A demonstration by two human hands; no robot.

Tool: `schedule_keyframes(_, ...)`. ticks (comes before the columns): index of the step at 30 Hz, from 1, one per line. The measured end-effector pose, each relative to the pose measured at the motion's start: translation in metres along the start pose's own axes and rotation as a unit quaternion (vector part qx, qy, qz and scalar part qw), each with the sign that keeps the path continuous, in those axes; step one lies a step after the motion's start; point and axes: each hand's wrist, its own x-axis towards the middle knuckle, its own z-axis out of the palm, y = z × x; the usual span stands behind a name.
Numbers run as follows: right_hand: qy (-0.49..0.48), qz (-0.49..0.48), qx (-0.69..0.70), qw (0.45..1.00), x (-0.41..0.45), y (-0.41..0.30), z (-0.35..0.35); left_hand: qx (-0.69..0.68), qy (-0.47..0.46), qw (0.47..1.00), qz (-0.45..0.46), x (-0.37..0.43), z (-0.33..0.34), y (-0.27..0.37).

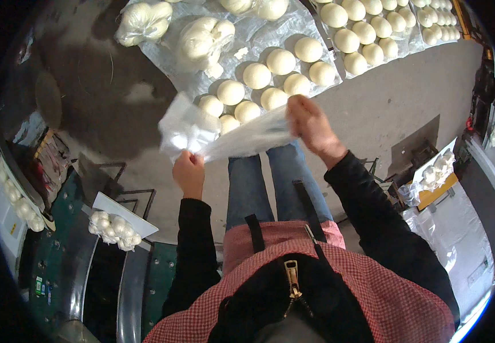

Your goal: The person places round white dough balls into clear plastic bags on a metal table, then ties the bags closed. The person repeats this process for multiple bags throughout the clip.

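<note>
A thin translucent plastic bag (251, 139) is stretched between my two hands, blurred in part. My left hand (189, 171) pinches its near edge, with a loose crumpled part rising above the fingers. On the other end, my right hand (309, 122) grips the plastic higher up. Just beyond the bag, rows of smooth cream-white balls (257, 76) rest on a plastic sheet (247, 38). The bag partly covers the nearest balls. Farther left on that sheet sit plastic bags filled with white balls (206, 40).
More cream-white balls (364, 33) lie in rows on a neighbouring sheet at the upper right. Bagged balls stand on a white board (123, 214) at lower left and on another board (436, 169) at right. Metal frames (144, 201) stand on the grey floor (384, 107).
</note>
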Motion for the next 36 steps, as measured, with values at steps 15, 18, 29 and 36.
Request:
schedule_keyframes(15,-0.04,-0.041,-0.465,0.884,0.077,0.038,-0.038,-0.243,-0.204,0.947,-0.055,0.003,0.059,0.07)
schedule_keyframes(18,0.131,-0.153,-0.661,0.723,0.128,0.049,-0.068,-0.153,-0.166,0.974,-0.004,0.026,0.096,0.061)
schedule_keyframes(29,0.188,-0.263,-0.738,0.592,0.219,0.083,-0.09,-0.226,0.003,0.967,0.118,0.099,0.154,0.067)
schedule_keyframes(36,0.035,-0.27,-0.715,0.644,0.222,0.025,-0.133,-0.278,-0.107,0.954,0.03,0.089,0.141,0.051)
